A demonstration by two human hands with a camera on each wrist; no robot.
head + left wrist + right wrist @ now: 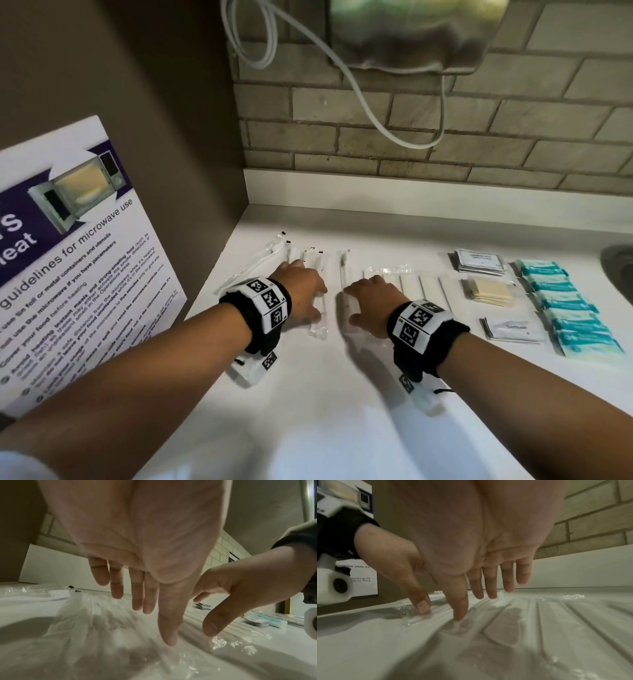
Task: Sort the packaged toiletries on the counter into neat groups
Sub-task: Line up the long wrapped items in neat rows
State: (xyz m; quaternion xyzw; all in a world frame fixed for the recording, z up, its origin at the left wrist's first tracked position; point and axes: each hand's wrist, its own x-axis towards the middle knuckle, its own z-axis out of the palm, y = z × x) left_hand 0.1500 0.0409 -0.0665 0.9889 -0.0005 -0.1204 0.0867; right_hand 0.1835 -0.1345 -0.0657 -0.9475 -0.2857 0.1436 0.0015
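White counter (pixel 308 411), items in groups, left to right:
- Clear-wrapped white toothbrushes (pixel 298 260), left group, about four, count unsure under the left hand (pixel 301 291); fingers straight, flat on the wrappers, grasping nothing.
- One clear-wrapped toothbrush (pixel 343 270), lying alone between the hands.
- White flat sticks in clear wrap (pixel 428 284), a side-by-side row, at least five; right hand (pixel 371 301) spread flat on its left end, fingers extended, thumb tip on wrapper.
- Grey-edged sachets with white label (pixel 479 262), one stack.
- Tan flat packets (pixel 486 291), one stack.
- White toothpaste sachets (pixel 513 330), one stack.
- Teal packets (pixel 565 305), one overlapping column, about eight.
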